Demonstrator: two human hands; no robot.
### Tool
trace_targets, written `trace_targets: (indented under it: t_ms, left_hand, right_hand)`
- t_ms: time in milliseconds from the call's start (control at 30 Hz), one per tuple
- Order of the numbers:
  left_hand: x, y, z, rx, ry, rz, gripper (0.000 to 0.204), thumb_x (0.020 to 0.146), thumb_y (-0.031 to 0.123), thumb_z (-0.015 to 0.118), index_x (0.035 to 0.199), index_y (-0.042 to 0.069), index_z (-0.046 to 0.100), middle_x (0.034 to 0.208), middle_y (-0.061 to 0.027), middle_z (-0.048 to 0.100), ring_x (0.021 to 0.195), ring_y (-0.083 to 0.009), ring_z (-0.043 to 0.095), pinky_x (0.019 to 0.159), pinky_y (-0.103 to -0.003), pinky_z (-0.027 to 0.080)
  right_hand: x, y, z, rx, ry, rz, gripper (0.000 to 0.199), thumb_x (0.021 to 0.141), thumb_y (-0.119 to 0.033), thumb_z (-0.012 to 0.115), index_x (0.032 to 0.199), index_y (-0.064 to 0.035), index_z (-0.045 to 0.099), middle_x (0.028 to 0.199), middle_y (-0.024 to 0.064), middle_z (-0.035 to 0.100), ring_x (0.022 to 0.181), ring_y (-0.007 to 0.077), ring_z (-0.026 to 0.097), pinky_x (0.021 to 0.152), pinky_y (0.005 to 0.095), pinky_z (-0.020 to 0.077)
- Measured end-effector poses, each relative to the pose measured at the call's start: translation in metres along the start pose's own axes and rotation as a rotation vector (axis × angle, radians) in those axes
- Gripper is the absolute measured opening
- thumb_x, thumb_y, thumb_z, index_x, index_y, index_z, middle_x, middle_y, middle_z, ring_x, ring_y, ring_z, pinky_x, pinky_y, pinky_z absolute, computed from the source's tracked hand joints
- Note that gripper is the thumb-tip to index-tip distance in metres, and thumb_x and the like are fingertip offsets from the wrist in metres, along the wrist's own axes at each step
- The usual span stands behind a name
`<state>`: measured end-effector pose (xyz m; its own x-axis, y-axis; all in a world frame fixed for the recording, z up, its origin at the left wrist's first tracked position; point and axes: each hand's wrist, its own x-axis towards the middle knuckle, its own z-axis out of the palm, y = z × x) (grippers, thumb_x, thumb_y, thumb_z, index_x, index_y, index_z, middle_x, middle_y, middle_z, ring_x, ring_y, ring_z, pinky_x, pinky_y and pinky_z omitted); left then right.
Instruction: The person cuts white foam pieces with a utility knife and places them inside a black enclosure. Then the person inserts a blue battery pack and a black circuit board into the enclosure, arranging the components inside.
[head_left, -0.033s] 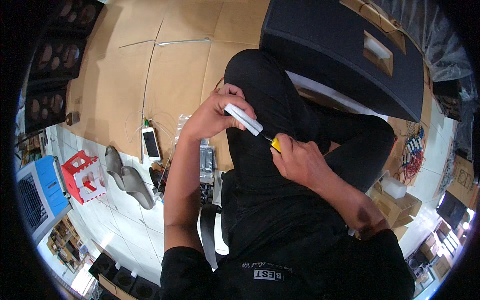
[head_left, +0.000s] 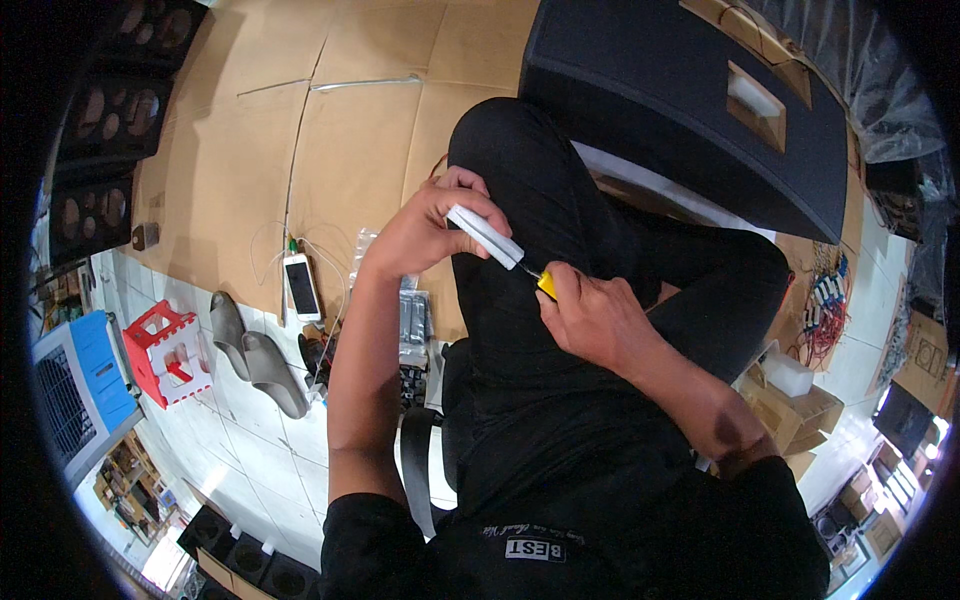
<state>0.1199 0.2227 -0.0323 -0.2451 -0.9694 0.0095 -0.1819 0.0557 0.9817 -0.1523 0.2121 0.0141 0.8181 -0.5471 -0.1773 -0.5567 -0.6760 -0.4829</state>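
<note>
My left hand is closed round a narrow white block that has a grey line along its length. It is held over my thigh in black trousers. Closed in my right hand is a tool with a yellow handle, mostly covered by the fingers. A thin metal shaft or blade runs from the tool to the lower right end of the block; whether it goes in or only touches cannot be made out.
A large black cabinet lies beyond my legs. Cardboard covers the floor at left. A phone with a cable, grey slippers, a red and white stool and bundled wires lie around me.
My right hand and the yellow-handled tool have shifted slightly to the left. The white block has turned a little in my left hand.
</note>
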Motion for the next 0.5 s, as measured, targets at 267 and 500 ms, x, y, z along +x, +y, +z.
trace_targets:
  t_ms: [267, 500]
  left_hand:
    - [-0.002, -0.009, -0.001, -0.025, 0.004, -0.024, 0.036, 0.061, 0.014, 0.089, 0.096, 0.016, 0.081, 0.094, 0.0066, 0.075, 0.104, -0.0188, 0.053, 0.097, -0.035, 0.042]
    - [0.0, -0.011, -0.002, -0.032, -0.026, 0.007, 0.034, 0.062, 0.014, 0.089, 0.095, 0.015, 0.081, 0.095, 0.0062, 0.075, 0.104, -0.0186, 0.053, 0.097, -0.035, 0.042]
  right_hand:
    - [0.0, 0.003, 0.012, 0.065, 0.027, -0.009, 0.025, 0.097, -0.022, 0.061, 0.104, -0.0001, 0.05, 0.077, 0.0174, 0.069, 0.064, 0.03, 0.072, 0.052, 0.0402, 0.0584]
    - [-0.012, 0.013, 0.027, 0.034, 0.039, 0.014, 0.028, 0.094, -0.018, 0.066, 0.108, 0.0023, 0.053, 0.077, 0.0163, 0.069, 0.062, 0.0252, 0.072, 0.051, 0.0343, 0.0573]
